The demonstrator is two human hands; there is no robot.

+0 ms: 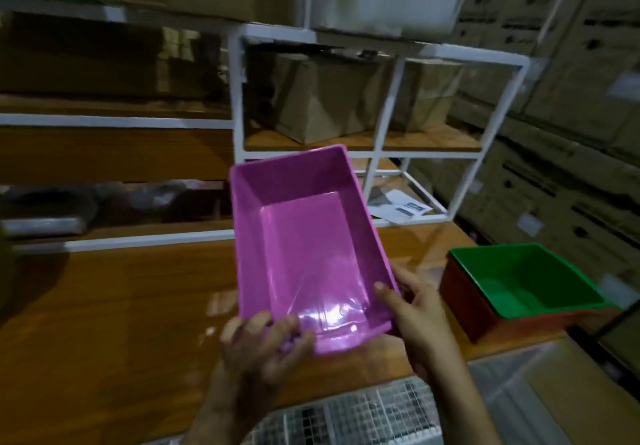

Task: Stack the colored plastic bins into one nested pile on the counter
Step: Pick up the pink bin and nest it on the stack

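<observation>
Green bin [526, 282] already nests in red bin [460, 302] on the bench [121, 306]; left hand [263, 344] and right hand [412, 306] clamp the unstacked pink bin [298, 237].

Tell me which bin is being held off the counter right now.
The purple bin, gripped at its near end by the left hand and right hand. The green bin sits nested in the red bin on the counter.
</observation>
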